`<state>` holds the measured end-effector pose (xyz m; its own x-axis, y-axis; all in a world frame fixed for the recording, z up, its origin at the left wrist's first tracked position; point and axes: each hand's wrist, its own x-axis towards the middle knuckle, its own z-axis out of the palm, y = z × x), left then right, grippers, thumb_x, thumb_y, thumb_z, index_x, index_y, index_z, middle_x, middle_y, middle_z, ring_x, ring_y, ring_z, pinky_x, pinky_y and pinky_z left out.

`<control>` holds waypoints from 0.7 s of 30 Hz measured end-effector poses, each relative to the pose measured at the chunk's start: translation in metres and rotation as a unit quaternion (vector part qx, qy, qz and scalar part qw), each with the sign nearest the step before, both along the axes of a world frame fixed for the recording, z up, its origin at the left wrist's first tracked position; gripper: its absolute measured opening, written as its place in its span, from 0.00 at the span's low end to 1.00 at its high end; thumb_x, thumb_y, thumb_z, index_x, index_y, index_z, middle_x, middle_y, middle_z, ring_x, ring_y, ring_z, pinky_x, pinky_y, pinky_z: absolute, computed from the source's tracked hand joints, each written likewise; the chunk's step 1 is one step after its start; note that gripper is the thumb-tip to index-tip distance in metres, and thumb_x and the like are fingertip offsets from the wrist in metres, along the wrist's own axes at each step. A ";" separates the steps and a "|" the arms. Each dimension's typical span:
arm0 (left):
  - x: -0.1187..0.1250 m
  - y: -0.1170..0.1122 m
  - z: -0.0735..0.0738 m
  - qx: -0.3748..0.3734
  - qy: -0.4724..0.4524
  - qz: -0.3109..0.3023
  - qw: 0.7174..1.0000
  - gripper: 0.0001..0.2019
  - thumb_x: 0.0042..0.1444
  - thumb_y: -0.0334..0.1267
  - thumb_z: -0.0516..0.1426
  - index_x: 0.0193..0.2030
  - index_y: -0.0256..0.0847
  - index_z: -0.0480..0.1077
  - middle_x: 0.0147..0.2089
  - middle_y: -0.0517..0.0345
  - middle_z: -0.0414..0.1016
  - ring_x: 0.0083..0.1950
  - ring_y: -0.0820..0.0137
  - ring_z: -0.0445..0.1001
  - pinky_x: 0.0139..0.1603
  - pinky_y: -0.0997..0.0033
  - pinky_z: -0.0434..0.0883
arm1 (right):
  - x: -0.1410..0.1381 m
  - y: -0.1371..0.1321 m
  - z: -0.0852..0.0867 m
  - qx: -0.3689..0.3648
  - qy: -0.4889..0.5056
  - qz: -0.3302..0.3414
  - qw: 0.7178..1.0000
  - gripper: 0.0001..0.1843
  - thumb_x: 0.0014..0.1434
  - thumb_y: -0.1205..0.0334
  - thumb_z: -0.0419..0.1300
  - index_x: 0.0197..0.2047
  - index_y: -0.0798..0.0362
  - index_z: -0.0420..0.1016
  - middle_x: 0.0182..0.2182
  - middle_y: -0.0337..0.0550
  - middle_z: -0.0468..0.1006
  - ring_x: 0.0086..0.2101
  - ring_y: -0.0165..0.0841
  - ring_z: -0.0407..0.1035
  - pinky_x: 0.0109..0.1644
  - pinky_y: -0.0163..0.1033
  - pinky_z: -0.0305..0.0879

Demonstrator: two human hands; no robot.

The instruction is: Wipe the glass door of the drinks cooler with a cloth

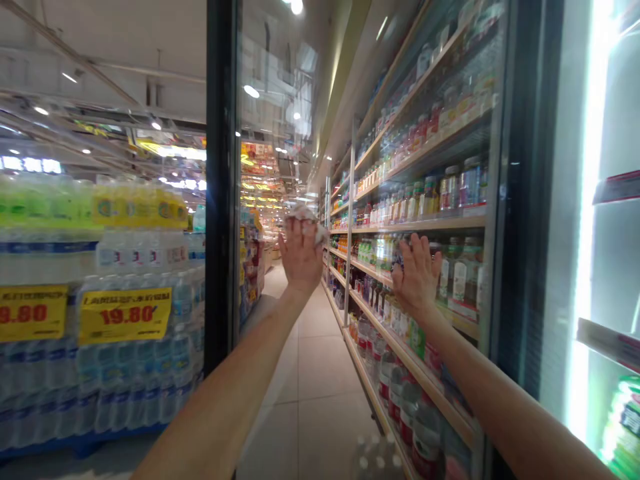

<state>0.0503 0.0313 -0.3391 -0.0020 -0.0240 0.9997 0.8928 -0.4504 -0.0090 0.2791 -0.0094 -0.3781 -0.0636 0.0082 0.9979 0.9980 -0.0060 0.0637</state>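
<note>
A glass door [280,167] in a dark frame [220,200] stands in front of me, with the aisle and shelves showing through it. My left hand [303,261] is pressed toward the pane with a crumpled white cloth [321,233] under its fingers. Part of the cloth is hidden behind the hand, and its edges are blurred. To the right, my right hand [418,275] lies against the same glass, fingers spread, holding nothing.
Beyond the glass, long shelves [420,223] of bottled drinks line the right side above a tiled floor [320,373]. Stacked water bottles [135,373] with yellow price signs [125,315] stand at the left. A lit cooler interior [585,267] is at the far right.
</note>
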 end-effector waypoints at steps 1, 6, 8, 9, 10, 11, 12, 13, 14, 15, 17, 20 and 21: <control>0.012 -0.003 -0.007 0.014 0.064 -0.008 0.998 0.20 0.57 0.36 0.49 0.57 0.38 0.60 0.64 0.42 0.55 0.68 0.58 0.44 0.63 0.48 0.49 | 0.000 0.000 0.000 0.004 -0.001 0.001 1.000 0.26 0.59 0.59 0.48 0.61 0.54 0.56 0.62 0.53 0.56 0.63 0.40 0.44 0.63 0.55 0.39; 0.044 -0.009 -0.027 0.054 0.320 -0.054 0.944 0.18 0.58 0.37 0.49 0.55 0.44 0.62 0.62 0.51 0.60 0.67 0.63 0.48 0.65 0.53 0.47 | 0.002 0.000 0.000 0.014 -0.010 0.011 1.000 0.25 0.60 0.60 0.47 0.60 0.55 0.57 0.61 0.53 0.58 0.62 0.39 0.46 0.63 0.53 0.40; 0.025 -0.004 -0.014 0.030 0.251 -0.038 0.967 0.18 0.58 0.37 0.49 0.55 0.43 0.62 0.63 0.49 0.58 0.67 0.61 0.48 0.65 0.50 0.45 | 0.002 -0.001 0.000 0.016 -0.010 0.014 1.000 0.25 0.60 0.60 0.47 0.60 0.55 0.58 0.61 0.53 0.58 0.62 0.39 0.46 0.63 0.53 0.41; 0.010 -0.001 -0.005 0.012 0.189 -0.027 0.981 0.19 0.58 0.38 0.49 0.57 0.42 0.61 0.64 0.47 0.56 0.67 0.60 0.47 0.65 0.50 0.45 | 0.002 -0.001 0.000 0.017 -0.010 0.013 1.000 0.25 0.59 0.60 0.47 0.59 0.55 0.58 0.61 0.53 0.58 0.62 0.39 0.46 0.63 0.53 0.41; -0.006 0.003 0.006 -0.001 0.121 -0.017 0.992 0.21 0.57 0.38 0.49 0.58 0.41 0.59 0.65 0.45 0.54 0.68 0.59 0.46 0.65 0.49 0.44 | 0.002 -0.001 0.000 0.017 -0.009 0.013 1.000 0.25 0.59 0.60 0.47 0.59 0.55 0.58 0.61 0.52 0.58 0.62 0.39 0.46 0.63 0.53 0.41; -0.021 0.007 0.016 -0.010 0.057 -0.010 0.998 0.22 0.57 0.39 0.49 0.59 0.40 0.58 0.66 0.45 0.52 0.68 0.59 0.45 0.65 0.48 0.43 | 0.002 0.000 0.000 0.017 -0.008 0.012 1.000 0.25 0.59 0.60 0.47 0.59 0.55 0.58 0.61 0.52 0.58 0.62 0.39 0.46 0.63 0.53 0.41; -0.033 0.010 0.024 -0.016 0.006 -0.007 1.000 0.23 0.57 0.39 0.49 0.60 0.39 0.57 0.66 0.44 0.50 0.68 0.58 0.43 0.65 0.47 0.42 | 0.001 0.000 0.000 0.016 -0.005 0.011 1.000 0.25 0.59 0.60 0.47 0.59 0.55 0.58 0.61 0.52 0.58 0.63 0.39 0.45 0.63 0.53 0.40; -0.042 0.013 0.031 -0.018 -0.034 -0.008 0.999 0.23 0.57 0.40 0.48 0.60 0.39 0.57 0.66 0.44 0.49 0.68 0.58 0.42 0.65 0.47 0.41 | 0.001 0.000 0.000 0.014 -0.003 0.010 1.000 0.25 0.59 0.60 0.47 0.59 0.54 0.58 0.61 0.52 0.58 0.63 0.38 0.45 0.63 0.53 0.40; -0.045 0.014 0.035 -0.020 -0.058 -0.010 0.998 0.23 0.58 0.40 0.48 0.60 0.39 0.56 0.67 0.44 0.49 0.69 0.58 0.42 0.65 0.46 0.40 | 0.000 0.001 0.000 0.012 -0.001 0.010 1.000 0.25 0.59 0.60 0.47 0.60 0.54 0.58 0.61 0.51 0.57 0.63 0.38 0.45 0.63 0.53 0.40; -0.044 0.014 0.036 -0.020 -0.066 -0.014 0.998 0.23 0.58 0.39 0.47 0.60 0.38 0.56 0.67 0.44 0.49 0.69 0.58 0.41 0.65 0.46 0.40 | 0.000 0.001 0.000 0.010 0.001 0.010 1.000 0.25 0.59 0.60 0.47 0.60 0.54 0.57 0.61 0.51 0.57 0.63 0.38 0.45 0.63 0.53 0.39; -0.026 0.010 0.030 -0.018 -0.028 -0.022 0.999 0.22 0.58 0.38 0.47 0.59 0.39 0.58 0.66 0.44 0.50 0.69 0.58 0.42 0.65 0.46 0.41 | -0.001 0.001 0.000 0.005 0.007 0.011 1.000 0.26 0.59 0.60 0.47 0.60 0.54 0.57 0.62 0.51 0.57 0.63 0.38 0.44 0.64 0.53 0.39; 0.013 -0.002 0.011 -0.001 0.137 -0.035 0.990 0.19 0.58 0.38 0.49 0.57 0.40 0.61 0.65 0.46 0.54 0.68 0.59 0.43 0.65 0.50 0.44 | -0.001 0.000 0.000 0.008 0.006 0.017 1.000 0.26 0.59 0.61 0.46 0.61 0.54 0.56 0.61 0.50 0.57 0.63 0.37 0.45 0.64 0.53 0.39; 0.023 -0.005 0.005 0.010 0.195 -0.038 0.980 0.19 0.58 0.38 0.49 0.56 0.41 0.62 0.64 0.48 0.56 0.68 0.61 0.45 0.65 0.52 0.44 | -0.001 0.000 0.000 0.011 0.004 0.019 1.000 0.26 0.59 0.61 0.46 0.61 0.54 0.55 0.61 0.50 0.58 0.63 0.37 0.45 0.64 0.53 0.39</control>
